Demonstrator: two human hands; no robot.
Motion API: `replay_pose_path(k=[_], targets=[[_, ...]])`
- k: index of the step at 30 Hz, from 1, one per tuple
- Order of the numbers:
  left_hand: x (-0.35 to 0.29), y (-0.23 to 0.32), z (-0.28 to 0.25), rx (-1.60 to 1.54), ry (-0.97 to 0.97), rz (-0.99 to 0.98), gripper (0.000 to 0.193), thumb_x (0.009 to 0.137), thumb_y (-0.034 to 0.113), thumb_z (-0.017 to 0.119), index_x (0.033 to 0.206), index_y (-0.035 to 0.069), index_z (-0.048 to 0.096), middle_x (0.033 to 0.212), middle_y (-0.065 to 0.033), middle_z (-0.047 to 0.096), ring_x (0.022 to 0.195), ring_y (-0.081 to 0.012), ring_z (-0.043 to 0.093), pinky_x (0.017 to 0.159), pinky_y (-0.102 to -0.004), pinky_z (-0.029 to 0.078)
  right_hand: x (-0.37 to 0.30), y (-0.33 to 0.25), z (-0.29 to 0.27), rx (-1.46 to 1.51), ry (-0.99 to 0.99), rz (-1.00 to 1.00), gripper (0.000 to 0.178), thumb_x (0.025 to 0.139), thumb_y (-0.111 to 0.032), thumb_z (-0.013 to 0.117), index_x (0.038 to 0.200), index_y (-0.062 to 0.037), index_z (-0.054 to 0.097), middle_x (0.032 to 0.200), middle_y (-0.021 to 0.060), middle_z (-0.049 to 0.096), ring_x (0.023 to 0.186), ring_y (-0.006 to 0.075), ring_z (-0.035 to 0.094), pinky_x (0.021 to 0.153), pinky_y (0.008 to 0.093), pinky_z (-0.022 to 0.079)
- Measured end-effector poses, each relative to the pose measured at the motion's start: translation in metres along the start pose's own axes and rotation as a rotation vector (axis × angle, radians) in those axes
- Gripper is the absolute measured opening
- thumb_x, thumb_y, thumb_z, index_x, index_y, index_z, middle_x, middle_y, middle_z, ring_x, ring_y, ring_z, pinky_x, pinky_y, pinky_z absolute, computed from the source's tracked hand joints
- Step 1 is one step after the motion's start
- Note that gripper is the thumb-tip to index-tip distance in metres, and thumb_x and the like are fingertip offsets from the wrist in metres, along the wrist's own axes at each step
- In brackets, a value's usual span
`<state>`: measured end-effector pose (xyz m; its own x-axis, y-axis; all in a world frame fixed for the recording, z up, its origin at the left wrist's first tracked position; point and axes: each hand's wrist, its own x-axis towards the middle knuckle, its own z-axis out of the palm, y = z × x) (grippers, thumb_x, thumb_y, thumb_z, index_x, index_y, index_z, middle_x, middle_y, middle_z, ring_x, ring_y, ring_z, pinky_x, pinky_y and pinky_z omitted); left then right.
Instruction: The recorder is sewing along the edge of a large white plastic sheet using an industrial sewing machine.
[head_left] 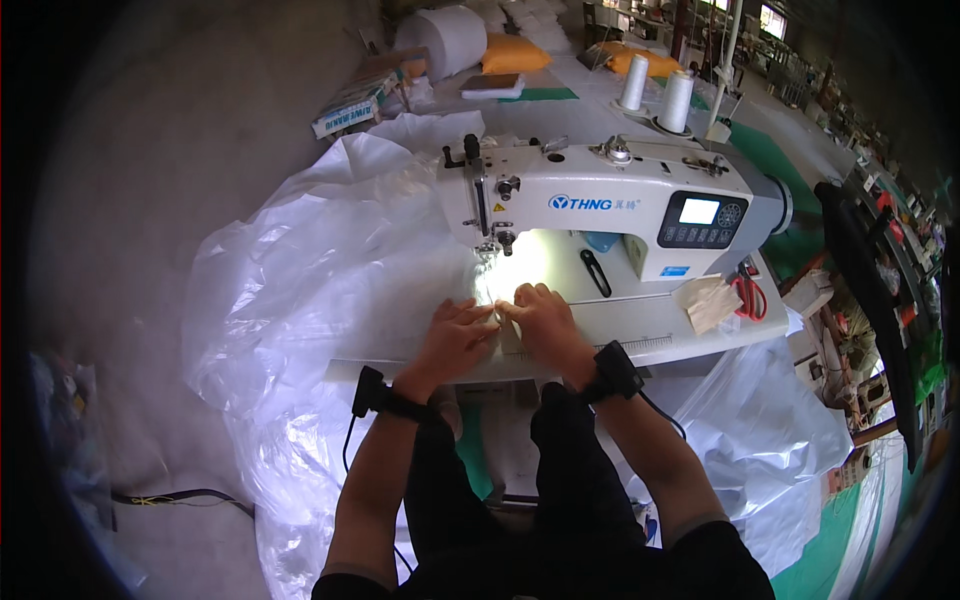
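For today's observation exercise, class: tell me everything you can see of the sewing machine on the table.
The sewing machine is a white industrial model standing upright on a pale table. Its long arm carries a dark control panel with a lit screen at the right; the needle head is at the left, where a lamp brightly lights the bed. Two white thread cones stand behind it. The left hand and right hand press translucent plastic sheet flat by the needle.

Head-worn view, looking down, close over sewing machine (600, 205)
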<state>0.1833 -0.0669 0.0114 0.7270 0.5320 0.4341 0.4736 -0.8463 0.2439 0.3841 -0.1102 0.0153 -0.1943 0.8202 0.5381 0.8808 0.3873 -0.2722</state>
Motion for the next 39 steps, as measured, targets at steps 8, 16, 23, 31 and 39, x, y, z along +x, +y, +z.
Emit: replay_pose_path(k=[8, 16, 23, 31, 39], targets=[[0.009, 0.015, -0.002, -0.025, 0.120, -0.005, 0.011, 0.078, 0.014, 0.064, 0.088, 0.009, 0.067, 0.086, -0.0041, 0.061, 0.088, -0.0262, 0.056, 0.083, -0.0378, 0.043, -0.003, 0.008, -0.007, -0.019, -0.045, -0.150, 0.029, 0.076, -0.010, 0.059, 0.103, -0.0167, 0.069, 0.095, 0.0021, 0.059, 0.087, 0.0208, 0.055, 0.076, 0.0319, 0.046], [0.054, -0.015, 0.013, -0.046, 0.114, -0.099, 0.009, 0.077, 0.012, 0.064, 0.084, 0.007, 0.066, 0.081, -0.0074, 0.061, 0.082, -0.0280, 0.057, 0.073, -0.0382, 0.046, 0.008, 0.011, 0.011, 0.250, 0.000, -0.028, 0.012, 0.079, -0.015, 0.059, 0.084, -0.0079, 0.067, 0.084, 0.0075, 0.061, 0.075, 0.0269, 0.061, 0.070, 0.0370, 0.050], [0.032, -0.013, 0.021, -0.212, 0.123, -0.189, 0.014, 0.078, 0.013, 0.063, 0.088, 0.006, 0.068, 0.083, -0.0095, 0.063, 0.084, -0.0311, 0.058, 0.075, -0.0394, 0.047, 0.012, 0.013, 0.027, 0.224, -0.029, 0.180, 0.017, 0.085, -0.019, 0.054, 0.087, -0.0068, 0.066, 0.084, 0.0097, 0.063, 0.076, 0.0289, 0.063, 0.069, 0.0391, 0.050], [0.030, -0.016, 0.024, -0.215, 0.201, -0.221, 0.014, 0.078, 0.013, 0.062, 0.087, 0.005, 0.068, 0.083, -0.0115, 0.062, 0.084, -0.0308, 0.059, 0.075, -0.0393, 0.047, 0.015, 0.011, 0.017, 0.323, -0.134, 0.260, 0.021, 0.085, -0.024, 0.054, 0.091, -0.0089, 0.068, 0.088, 0.0085, 0.066, 0.082, 0.0285, 0.063, 0.073, 0.0385, 0.050], [0.043, -0.017, 0.004, -0.165, -0.096, -0.489, 0.016, 0.081, 0.020, 0.059, 0.082, 0.006, 0.067, 0.083, -0.0110, 0.064, 0.084, -0.0299, 0.060, 0.079, -0.0421, 0.044, 0.030, 0.002, 0.027, 0.231, -0.199, 0.394, 0.021, 0.082, -0.026, 0.057, 0.089, -0.0085, 0.068, 0.082, 0.0121, 0.067, 0.075, 0.0298, 0.063, 0.070, 0.0378, 0.049]])
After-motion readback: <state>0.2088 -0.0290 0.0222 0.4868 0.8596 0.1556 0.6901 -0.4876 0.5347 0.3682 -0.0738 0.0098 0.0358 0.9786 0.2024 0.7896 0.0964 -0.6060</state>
